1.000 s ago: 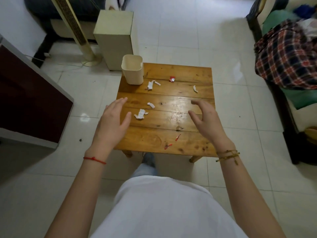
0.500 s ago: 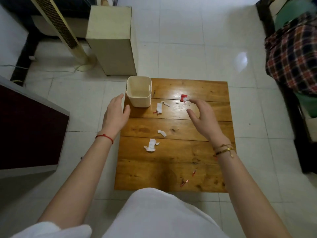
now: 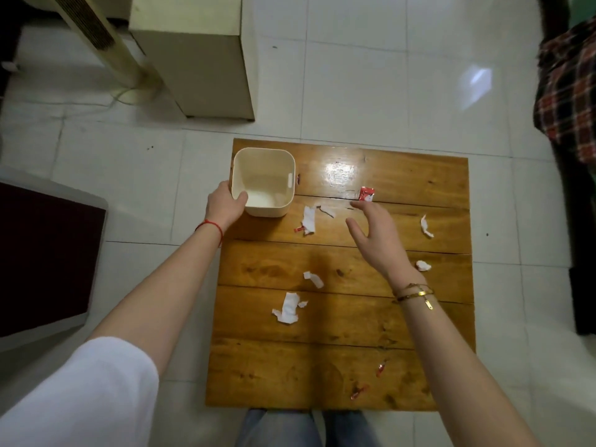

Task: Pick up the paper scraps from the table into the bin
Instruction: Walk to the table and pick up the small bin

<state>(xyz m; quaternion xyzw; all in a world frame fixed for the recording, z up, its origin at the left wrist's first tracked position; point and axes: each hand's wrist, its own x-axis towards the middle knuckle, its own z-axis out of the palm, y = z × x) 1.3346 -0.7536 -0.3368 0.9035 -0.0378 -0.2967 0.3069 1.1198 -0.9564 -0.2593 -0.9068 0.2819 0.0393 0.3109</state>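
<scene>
Steadying the bin (image 3: 263,183) in your left hand (image 3: 224,206) grip, your open right hand (image 3: 375,235) nears light, flimsy paper scraps (image 3: 309,220); pinch their raised edges off the desk (image 3: 403,333).

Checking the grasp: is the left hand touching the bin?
Touching. The head view shows the left hand wrapped on the bin rim, thumb inside.

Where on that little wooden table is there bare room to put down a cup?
The far right corner of the table, beyond the red wrapper, is bare. So is the near left corner, below the big white scrap. It is crowded beside the bin, where scraps lie under the reaching right hand.
</scene>
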